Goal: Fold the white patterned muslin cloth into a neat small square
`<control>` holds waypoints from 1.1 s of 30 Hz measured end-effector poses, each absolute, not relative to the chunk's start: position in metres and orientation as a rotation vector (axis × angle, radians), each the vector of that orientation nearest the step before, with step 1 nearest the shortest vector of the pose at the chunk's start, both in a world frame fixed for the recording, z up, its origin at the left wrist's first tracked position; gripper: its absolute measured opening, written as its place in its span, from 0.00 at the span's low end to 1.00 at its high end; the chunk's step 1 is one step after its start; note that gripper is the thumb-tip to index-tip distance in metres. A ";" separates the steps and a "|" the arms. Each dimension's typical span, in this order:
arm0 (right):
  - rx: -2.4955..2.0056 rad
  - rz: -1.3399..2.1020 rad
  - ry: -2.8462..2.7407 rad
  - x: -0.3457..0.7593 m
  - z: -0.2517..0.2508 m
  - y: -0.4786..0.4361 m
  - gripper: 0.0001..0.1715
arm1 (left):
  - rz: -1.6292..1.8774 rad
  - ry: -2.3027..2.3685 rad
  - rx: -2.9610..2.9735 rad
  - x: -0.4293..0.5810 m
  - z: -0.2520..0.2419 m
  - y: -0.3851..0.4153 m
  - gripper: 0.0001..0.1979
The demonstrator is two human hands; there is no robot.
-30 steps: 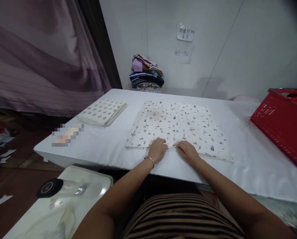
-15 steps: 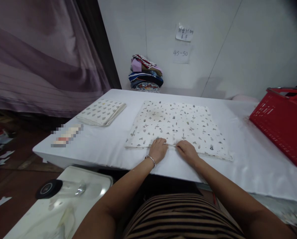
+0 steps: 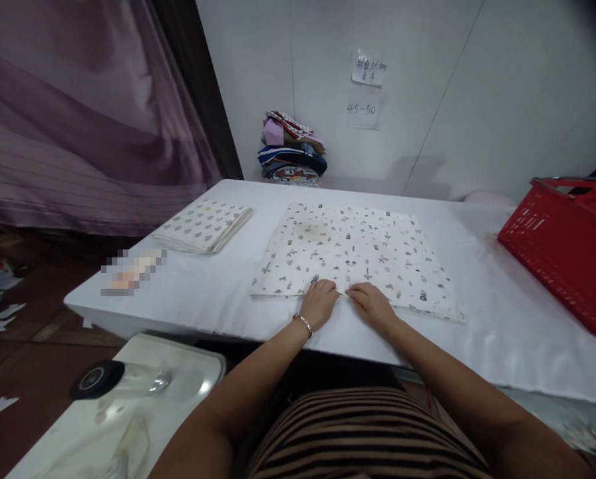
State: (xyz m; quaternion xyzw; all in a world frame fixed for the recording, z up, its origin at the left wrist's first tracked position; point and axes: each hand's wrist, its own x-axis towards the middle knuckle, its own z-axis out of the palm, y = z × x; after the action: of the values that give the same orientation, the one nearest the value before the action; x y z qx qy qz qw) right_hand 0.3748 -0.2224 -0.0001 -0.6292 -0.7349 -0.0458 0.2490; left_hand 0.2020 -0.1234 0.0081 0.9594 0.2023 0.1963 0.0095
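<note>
A white printed cloth (image 3: 352,249), folded flat in layers, lies on the white-covered table (image 3: 198,293) before me. At the middle of its near edge, my left hand (image 3: 320,301) is closed, pinching the edge between thumb and fingers. Close beside it, my right hand (image 3: 372,303) pinches the same edge, its fingertips almost meeting the left ones. My thumbs and the gripped bit of fabric are partly hidden. A faint yellowish patch shows on the cloth's upper left part.
Left on the table sits a folded cloth with grey motifs (image 3: 203,226); nearer lies a blurred-out item (image 3: 133,273). A red basket (image 3: 567,259) stands at the right. Folded fabrics (image 3: 293,150) are stacked by the wall. A white stand with a glass bottle (image 3: 141,378) is at lower left.
My right hand has shifted slightly left along the near edge, closer to my left hand. The cloth has stayed in place.
</note>
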 end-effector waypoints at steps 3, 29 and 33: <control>-1.680 -0.153 -2.041 0.373 0.001 -0.222 0.15 | 0.655 0.620 3.003 0.200 0.006 -0.123 0.08; -1.829 -0.049 -2.104 0.352 0.003 -0.197 0.12 | 0.494 0.692 3.003 0.201 0.003 -0.124 0.09; -1.794 -0.047 -2.105 0.354 0.000 -0.199 0.13 | 0.503 0.744 2.999 0.195 0.005 -0.123 0.09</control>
State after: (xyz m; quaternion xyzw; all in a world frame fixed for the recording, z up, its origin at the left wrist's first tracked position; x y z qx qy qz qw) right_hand 0.3543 -0.1992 0.0004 -0.6373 -0.7475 -0.0168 0.1866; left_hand 0.1947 -0.1229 0.0045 0.9579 0.2378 0.1606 0.0054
